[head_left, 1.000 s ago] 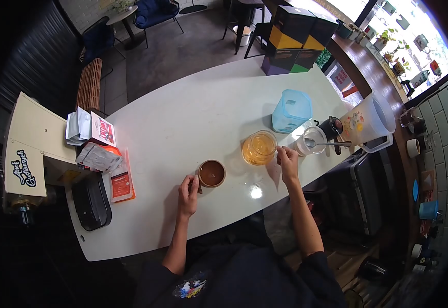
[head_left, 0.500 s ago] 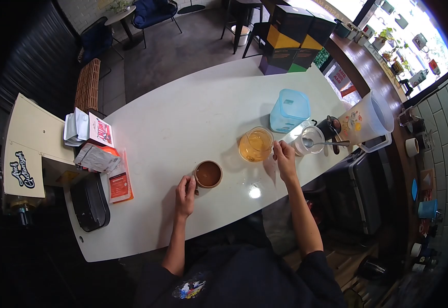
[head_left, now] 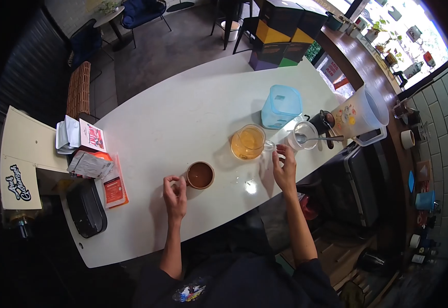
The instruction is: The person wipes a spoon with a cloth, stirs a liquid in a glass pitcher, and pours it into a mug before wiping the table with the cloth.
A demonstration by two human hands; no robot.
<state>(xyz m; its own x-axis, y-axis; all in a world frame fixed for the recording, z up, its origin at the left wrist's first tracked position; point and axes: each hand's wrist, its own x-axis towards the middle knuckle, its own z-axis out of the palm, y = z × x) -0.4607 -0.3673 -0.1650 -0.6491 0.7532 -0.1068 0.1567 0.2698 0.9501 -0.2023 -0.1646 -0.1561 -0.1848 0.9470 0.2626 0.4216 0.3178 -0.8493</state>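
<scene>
A brown mug [head_left: 200, 176] with dark brown contents stands on the white table, its handle toward my left hand [head_left: 174, 199]. That hand is just left of the mug, thumb and fingers apart, holding nothing. Farther right stands a clear glass cup [head_left: 247, 143] of amber liquid, its handle pointing right. My right hand [head_left: 285, 172] hovers beside this handle with loosely bent, parted fingers and no grip on it. Behind my right hand is a clear container [head_left: 297, 142] with a metal spoon [head_left: 320, 138] lying across it.
A light blue plastic container [head_left: 281, 109], a dark handled vessel [head_left: 322, 122] and a large clear pitcher [head_left: 360, 115] stand at the right. Stacked boxes [head_left: 285, 33] occupy the far end. Packets [head_left: 90, 164] and a black tray [head_left: 84, 208] lie at the left beside a cream machine [head_left: 21, 149].
Both hands have let go of the handles, and their fingers have loosened. My left hand has drawn slightly left of the mug. The whole view has shifted a little.
</scene>
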